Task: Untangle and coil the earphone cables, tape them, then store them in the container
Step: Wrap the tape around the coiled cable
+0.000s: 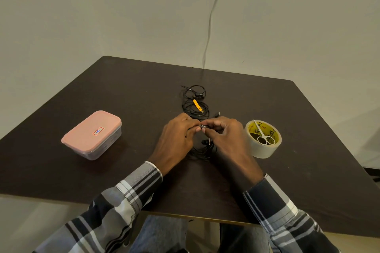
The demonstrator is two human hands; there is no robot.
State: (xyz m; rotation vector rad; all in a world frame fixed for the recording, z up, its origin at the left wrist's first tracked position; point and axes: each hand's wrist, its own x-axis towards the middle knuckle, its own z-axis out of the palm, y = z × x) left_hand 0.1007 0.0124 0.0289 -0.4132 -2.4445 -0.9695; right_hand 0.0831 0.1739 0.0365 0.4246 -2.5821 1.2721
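Black earphone cables (194, 107) lie tangled at the middle of the dark table (144, 88), with a yellow strip among them. My left hand (176, 139) and my right hand (224, 139) meet just in front of that tangle, fingertips together, each pinching a black cable. More of that cable (202, 152) hangs in loops beneath my hands onto the table. A roll of clear tape (264, 146) stands to the right with small white scissors (264, 137) lying on top. The container (92, 135), clear with a pink lid, sits closed at the left.
A thin grey wire (209, 26) runs down the wall behind the table. The table's near edge (185, 214) lies just below my forearms in plaid sleeves.
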